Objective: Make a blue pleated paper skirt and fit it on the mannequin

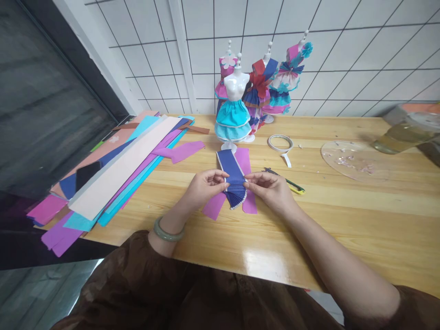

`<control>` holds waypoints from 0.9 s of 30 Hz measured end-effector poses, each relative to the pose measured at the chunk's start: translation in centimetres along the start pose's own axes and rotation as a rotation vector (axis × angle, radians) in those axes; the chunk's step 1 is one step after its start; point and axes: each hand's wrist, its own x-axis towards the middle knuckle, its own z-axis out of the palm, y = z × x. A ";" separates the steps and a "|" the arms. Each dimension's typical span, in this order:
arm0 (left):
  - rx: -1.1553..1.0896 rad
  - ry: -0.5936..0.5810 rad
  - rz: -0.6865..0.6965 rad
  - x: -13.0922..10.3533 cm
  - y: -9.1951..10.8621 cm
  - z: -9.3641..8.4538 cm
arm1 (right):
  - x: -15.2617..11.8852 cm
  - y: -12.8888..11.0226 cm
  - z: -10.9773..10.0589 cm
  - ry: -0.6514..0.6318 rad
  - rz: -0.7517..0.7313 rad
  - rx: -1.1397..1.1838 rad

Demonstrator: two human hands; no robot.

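A dark blue strip (231, 165) with white edges lies between my hands, its near end gathered into narrow pleats that fan out. My left hand (215, 182) pinches its left edge, and my right hand (257, 183) pinches the right edge. Purple strips (250, 205) lie on the table beneath it. Just beyond stands a small white mannequin (236, 85) wearing a layered turquoise skirt (233, 114). A green bracelet circles my left wrist.
Long colored strips (120, 165) and a dark phone (86, 176) lie at the left. More dressed mannequins (259, 82) stand behind. On the right are a tape roll (280, 143), a cutter (294, 186), a clear plate (350, 160) and a glass cup (395, 137).
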 end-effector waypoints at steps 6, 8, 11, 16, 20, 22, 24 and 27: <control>-0.002 -0.062 0.001 -0.1 -0.1 -0.1 | 0.0 0.0 -0.2 0.007 -0.037 -0.062; -0.006 -0.090 -0.004 -0.1 -0.2 -0.2 | 0.0 0.1 -0.3 0.008 -0.026 -0.059; 0.001 -0.103 -0.012 -0.1 0.0 -0.3 | 0.0 0.1 -0.4 0.020 -0.022 -0.059; 0.075 -0.078 -0.011 -0.2 0.2 -0.2 | 0.0 0.1 -0.3 0.022 -0.019 -0.051; 0.158 -0.067 0.036 -0.1 0.0 0.0 | -0.1 0.1 -0.2 0.011 -0.026 -0.067; 0.144 -0.069 0.041 0.0 0.0 0.1 | -0.1 0.1 -0.2 0.012 -0.034 -0.081; 0.102 -0.057 0.036 0.0 -0.1 0.1 | -0.1 0.1 -0.1 0.017 -0.043 -0.085; 0.014 -0.050 0.029 0.1 -0.1 0.2 | -0.2 0.2 -0.1 0.019 -0.062 -0.089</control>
